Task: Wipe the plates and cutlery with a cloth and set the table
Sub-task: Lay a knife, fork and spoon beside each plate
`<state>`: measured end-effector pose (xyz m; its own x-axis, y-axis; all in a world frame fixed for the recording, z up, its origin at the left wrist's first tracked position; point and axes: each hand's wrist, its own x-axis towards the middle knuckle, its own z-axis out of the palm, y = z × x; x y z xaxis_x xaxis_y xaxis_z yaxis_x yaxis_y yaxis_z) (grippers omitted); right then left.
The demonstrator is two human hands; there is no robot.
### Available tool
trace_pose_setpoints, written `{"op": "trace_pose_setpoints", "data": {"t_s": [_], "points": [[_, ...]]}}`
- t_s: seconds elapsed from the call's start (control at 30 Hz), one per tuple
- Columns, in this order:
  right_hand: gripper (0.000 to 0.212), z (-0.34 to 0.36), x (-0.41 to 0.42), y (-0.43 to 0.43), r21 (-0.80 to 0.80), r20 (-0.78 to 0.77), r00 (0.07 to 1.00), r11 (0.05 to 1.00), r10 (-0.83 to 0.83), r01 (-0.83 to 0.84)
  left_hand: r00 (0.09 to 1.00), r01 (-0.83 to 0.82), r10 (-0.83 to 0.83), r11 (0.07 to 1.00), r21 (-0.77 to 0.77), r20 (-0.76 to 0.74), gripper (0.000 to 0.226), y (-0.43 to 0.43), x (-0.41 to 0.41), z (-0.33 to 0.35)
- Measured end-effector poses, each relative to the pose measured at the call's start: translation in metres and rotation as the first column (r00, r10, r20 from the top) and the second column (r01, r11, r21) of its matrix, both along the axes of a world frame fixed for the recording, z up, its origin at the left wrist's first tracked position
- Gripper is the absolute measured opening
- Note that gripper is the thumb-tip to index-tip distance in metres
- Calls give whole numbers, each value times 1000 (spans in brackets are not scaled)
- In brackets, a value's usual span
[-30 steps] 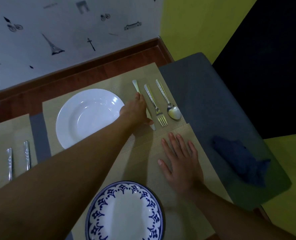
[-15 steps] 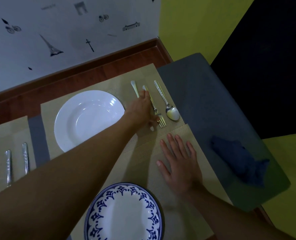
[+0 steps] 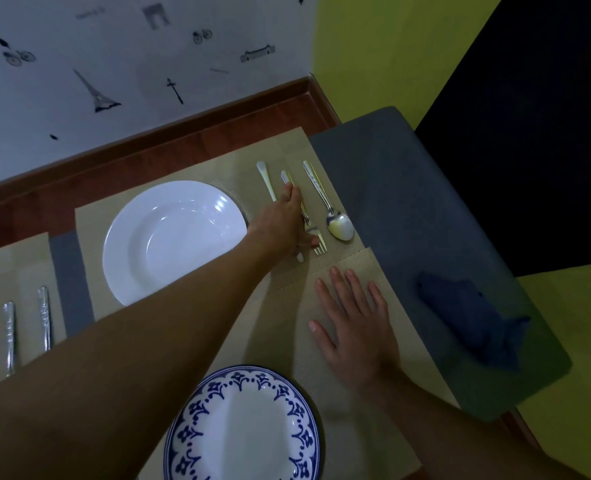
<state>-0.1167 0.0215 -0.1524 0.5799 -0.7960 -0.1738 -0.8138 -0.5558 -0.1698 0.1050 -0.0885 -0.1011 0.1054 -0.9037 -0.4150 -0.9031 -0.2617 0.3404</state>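
Overhead view of a table being laid. A white plate (image 3: 172, 240) sits on a tan placemat (image 3: 197, 168). Just right of the plate a knife (image 3: 265, 176), a fork (image 3: 320, 247) and a spoon (image 3: 339, 226) lie side by side, handles pointing away from the person. The left hand (image 3: 282, 221) reaches past the plate's right rim and lies over the knife and fork, fingers stretched along the fork's handle and thumb beside its prongs. As far as can be seen, it presses rather than grasps. The right hand (image 3: 354, 323) rests flat, fingers spread and holding nothing, on a second placemat (image 3: 283, 327) nearer than the white plate and to its right. A blue cloth (image 3: 474, 323) lies crumpled far right of the plate, untouched. The step looks like straightening the cutlery. It is best done by sliding the fork under light, even pressure until it runs parallel to knife and spoon, gaps equal and ends level, without dragging the mat.
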Motion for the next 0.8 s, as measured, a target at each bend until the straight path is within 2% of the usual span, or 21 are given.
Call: {"op": "trace_pose_setpoints", "data": {"t_s": [0.13,0.33,0.43,0.57,0.8], "points": [[70,1,0,0,9,-41,999,1000,12,-12,999,13,-16,997,-75,-49,105,12,1,13],[68,7,2,-1,31,-67,998,999,21,-19,994,49,-65,984,-170,-90,73,52,9,35],[69,17,5,1,73,-57,998,997,3,1,995,73,-85,971,-227,-44,59,81,17,41],[66,42,18,-3,138,-40,999,990,-18,24,993,117,-108,967,-227,52,52,123,31,46],[62,84,78,12,149,28,999,988,27,-31,991,16,11,979,-203,131,51,201,64,61]]}}
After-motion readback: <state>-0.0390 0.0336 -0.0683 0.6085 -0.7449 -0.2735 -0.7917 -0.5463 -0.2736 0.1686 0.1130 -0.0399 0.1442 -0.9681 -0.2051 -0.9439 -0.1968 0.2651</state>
